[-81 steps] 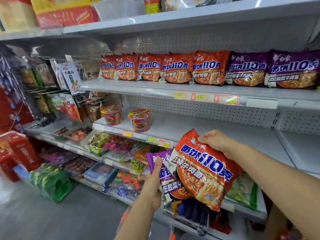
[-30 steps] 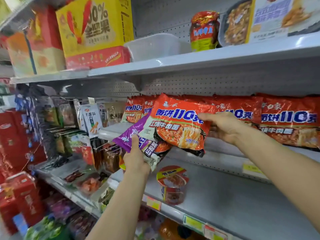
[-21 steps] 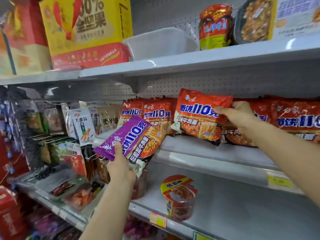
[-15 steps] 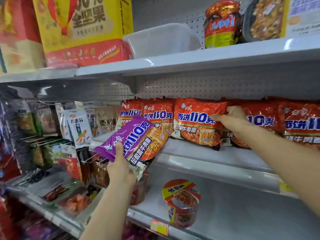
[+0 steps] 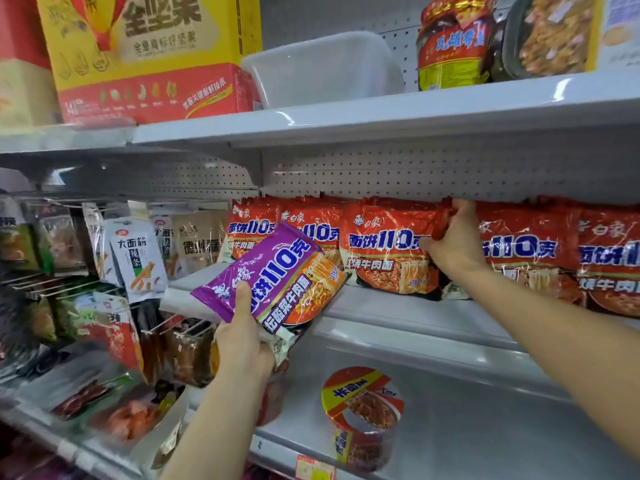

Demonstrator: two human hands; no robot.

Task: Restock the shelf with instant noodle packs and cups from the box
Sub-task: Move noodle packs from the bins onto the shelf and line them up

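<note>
Right hand (image 5: 453, 244) pinches a glossy red noodle pack (image 5: 388, 247) upright on the shelf (image 5: 398, 306); left hand (image 5: 242, 341) grips a tilted purple noodle pack (image 5: 277, 271) before its bare front edge.

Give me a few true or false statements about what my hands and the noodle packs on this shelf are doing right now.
1. The left hand holds a purple noodle pack. True.
2. The right hand grips a noodle cup. False: it grips the top right corner of a red noodle pack standing in the row on the shelf.
3. The purple pack already stands in the row. False: it is held tilted in front of the shelf.
4. A noodle cup stands on the lower shelf. True.
5. A clear plastic tub sits on the top shelf. True.
</note>
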